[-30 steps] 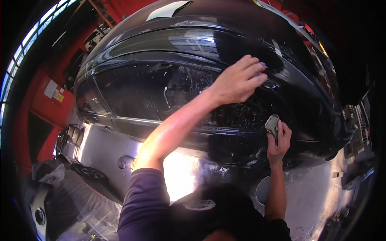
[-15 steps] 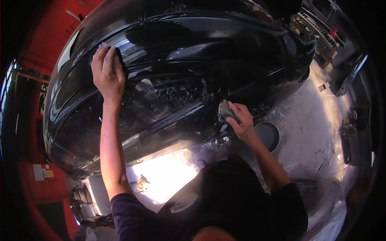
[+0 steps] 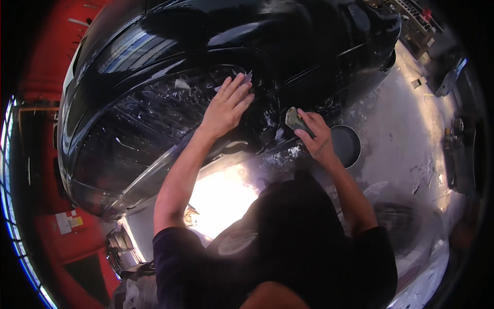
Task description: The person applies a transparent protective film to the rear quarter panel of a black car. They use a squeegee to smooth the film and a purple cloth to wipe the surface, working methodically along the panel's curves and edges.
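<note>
On the car (image 3: 314,46): left hand (image 3: 225,109) over purple sheet (image 3: 248,78), cannot tell its grip
By the car: right hand (image 3: 317,135) clamped around green block (image 3: 294,119)

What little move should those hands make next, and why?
Perhaps slide the left hand lightly along the dark car: its fingers lie over a purple-grey sheet that seems to rest against the car, and pale marks show nearby. The right hand already grips the green-grey block.
</note>
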{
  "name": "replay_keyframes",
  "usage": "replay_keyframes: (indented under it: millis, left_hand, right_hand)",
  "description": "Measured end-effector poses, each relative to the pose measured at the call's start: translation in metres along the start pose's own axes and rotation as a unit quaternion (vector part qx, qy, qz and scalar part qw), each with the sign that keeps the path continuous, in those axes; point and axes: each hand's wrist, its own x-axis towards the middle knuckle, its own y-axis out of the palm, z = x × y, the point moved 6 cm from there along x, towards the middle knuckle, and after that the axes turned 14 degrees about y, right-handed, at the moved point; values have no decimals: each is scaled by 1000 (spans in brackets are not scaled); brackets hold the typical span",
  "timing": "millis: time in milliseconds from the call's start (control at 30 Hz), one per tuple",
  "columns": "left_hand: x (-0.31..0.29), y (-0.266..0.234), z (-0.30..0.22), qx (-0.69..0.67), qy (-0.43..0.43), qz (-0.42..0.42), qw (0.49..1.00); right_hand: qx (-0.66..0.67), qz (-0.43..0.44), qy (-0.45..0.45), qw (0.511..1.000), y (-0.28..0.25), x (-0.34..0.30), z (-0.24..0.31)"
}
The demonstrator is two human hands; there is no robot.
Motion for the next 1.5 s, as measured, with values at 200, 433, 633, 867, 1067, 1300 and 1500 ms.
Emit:
replay_keyframes:
  millis: [200, 433, 633, 867, 1067, 1300, 1500]
  left_hand:
    - [-41, -29, -15, 30, -130, -90, 987]
    - [-53, -28, -37, -37, -302, -225, 926]
    - [-44, 15, -77, -117, -335, -188, 916]
    - [-49, 5, -79, -115, -379, -210, 894]
    - [-136, 63, -113, -347, -593, -151, 711]
    - [-238, 147, -171, -360, -675, -221, 605]
    - [-230, 123, -180, -430, -661, -257, 558]
  right_hand:
    - [53, -41, 107, 992, -30, -17, -47]
    - [159, -10, 170, 972, -10, -4, -38]
    - [355, 68, 210, 909, 23, 27, -30]
    - [443, 97, 240, 858, 41, 33, -29]
    - [376, 27, 237, 895, 31, 1, -42]
    - [361, -55, 287, 886, 5, -57, -62]
    - [234, -39, 314, 919, 11, -99, -45]
